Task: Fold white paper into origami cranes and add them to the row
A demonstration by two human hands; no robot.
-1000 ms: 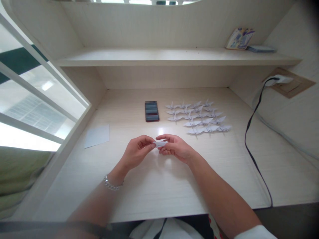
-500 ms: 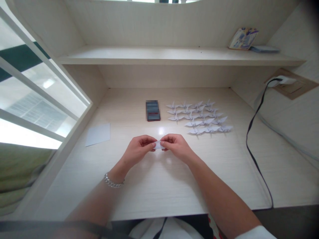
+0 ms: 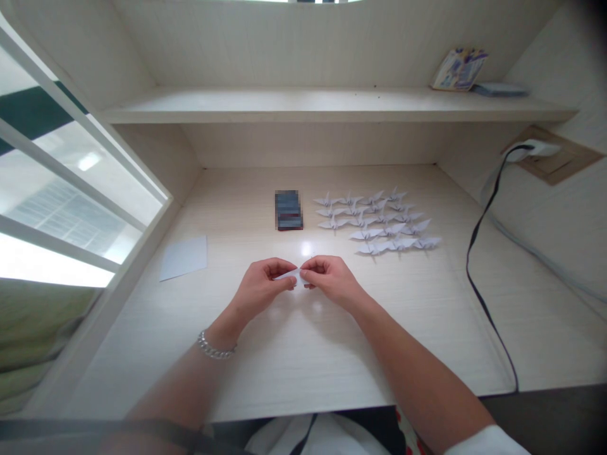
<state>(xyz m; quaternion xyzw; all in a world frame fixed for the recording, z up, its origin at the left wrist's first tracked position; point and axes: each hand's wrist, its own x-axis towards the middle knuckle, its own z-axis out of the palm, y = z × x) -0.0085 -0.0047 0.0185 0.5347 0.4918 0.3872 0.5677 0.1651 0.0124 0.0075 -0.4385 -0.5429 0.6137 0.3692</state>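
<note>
A small folded piece of white paper [image 3: 288,274] is pinched between my two hands above the desk. My left hand [image 3: 268,281] grips its left side between thumb and fingers. The other side is held by my right hand [image 3: 328,275], whose thumb and fingertips almost meet the left ones. Much of the paper is hidden behind the fingers, so I cannot tell its exact folded shape. Beyond my right hand stand several white origami cranes [image 3: 379,221] in rows. A flat sheet of white paper [image 3: 184,258] lies to the left.
A dark, pixelated rectangular object [image 3: 288,210] lies on the desk [image 3: 265,366] beyond my hands. A black cable [image 3: 474,278] runs from the wall socket [image 3: 559,158] down the right side. The shelf [image 3: 284,101] holds a small colourful box [image 3: 459,69]. A barred window [image 3: 71,170] is on the left.
The folded paper has shifted and tilted between my fingers, with more of it showing by the left hand. My fingertips have drawn closer together. The whole view has moved slightly.
</note>
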